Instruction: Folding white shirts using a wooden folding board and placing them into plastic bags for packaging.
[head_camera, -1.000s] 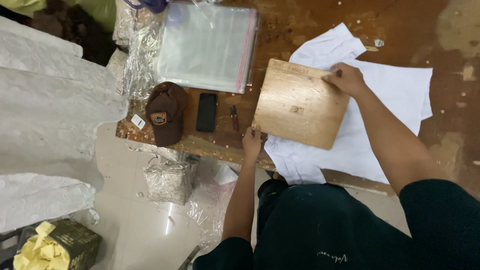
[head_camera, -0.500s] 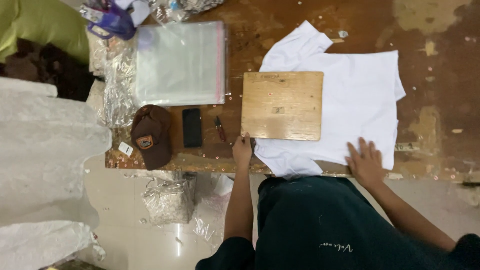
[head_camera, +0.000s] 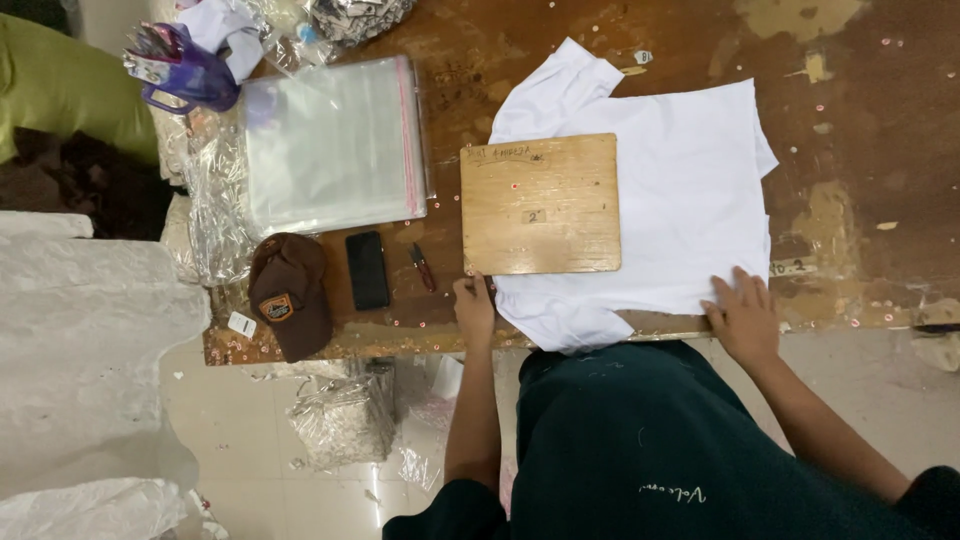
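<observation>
Near the left edge of the worn wooden table (head_camera: 880, 150), a purple cup (head_camera: 185, 75) stuffed with small items stands at the far corner, beside a stack of clear plastic bags (head_camera: 330, 145) with a pink seal strip. Closer to the near edge lie a brown cap (head_camera: 290, 295), a dark phone (head_camera: 367, 270) and a small folding knife (head_camera: 422, 267), each just apart from the next.

The left hand (head_camera: 473, 308) rests at the near edge of the table, fingers together and curled at the near left corner of the wooden board (head_camera: 542, 205); whether it pinches cloth or only presses cannot be told. The board lies flat on the middle of the white t-shirt (head_camera: 690, 200), which is spread across the table's centre with one sleeve toward the far edge and some cloth hanging over the near edge. The right hand (head_camera: 742, 318) lies open, fingers spread, palm down on the shirt's near right corner, gripping nothing.

To do the folding well, I judge that the board should stay square to the shirt and centred, the left hand pinning it so it cannot slide, while the right hand smooths the cloth flat before lifting the side over the board's edge, so the crease follows that edge cleanly without wrinkles
</observation>
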